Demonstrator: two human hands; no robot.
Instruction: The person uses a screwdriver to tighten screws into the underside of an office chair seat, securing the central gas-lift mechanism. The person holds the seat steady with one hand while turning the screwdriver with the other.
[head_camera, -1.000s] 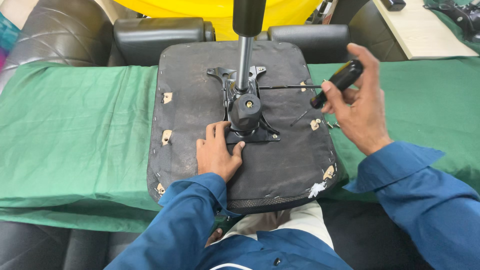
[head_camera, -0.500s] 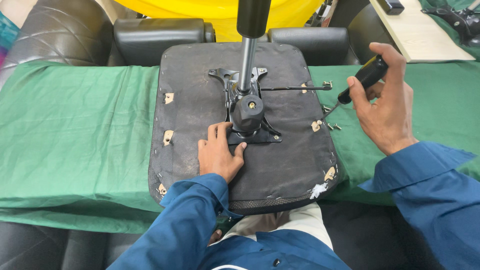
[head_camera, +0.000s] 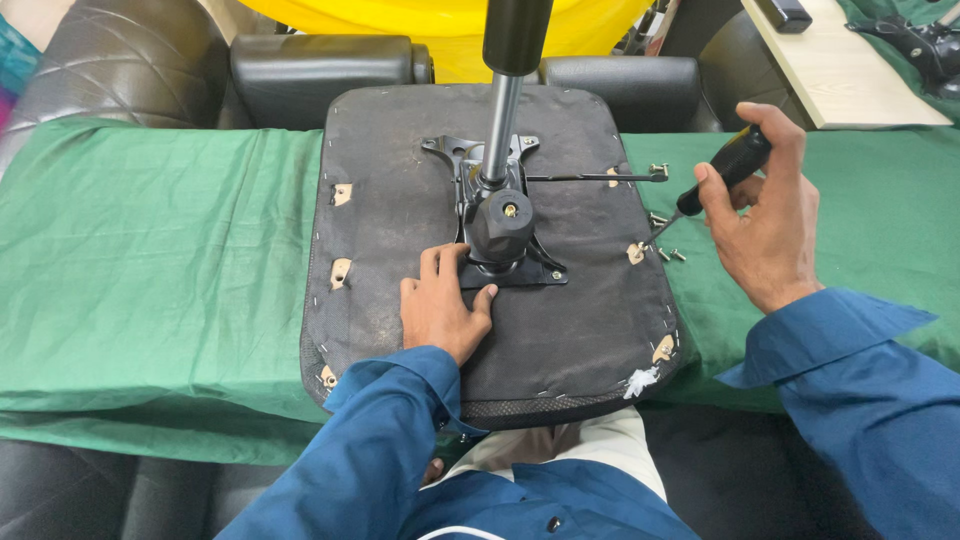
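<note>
nearest to the person are two blue sleeves and the near edge of an upturned chair seat (head_camera: 560, 330), black underneath, lying flat on a green cloth (head_camera: 160, 260) that covers the desk. the left hand (head_camera: 443, 305) rests on this underside, palm down with the fingers spread and flat, gripping nothing; its fingertips touch the near edge of the black metal mechanism plate (head_camera: 500, 250) bolted to the middle of the seat. to the right, just past the seat's right edge, the right hand (head_camera: 765, 225) is closed around the black handle of a screwdriver (head_camera: 725, 170), whose thin shaft points down and left toward the seat's right rim. a few small screws (head_camera: 668, 254) lie on the cloth near the tip. from the plate a gas cylinder (head_camera: 505, 95) rises toward the camera, and a thin lever rod (head_camera: 600, 177) runs right. farther away, black armrest pads (head_camera: 320, 65) lie beyond the seat, with something yellow behind.
</note>
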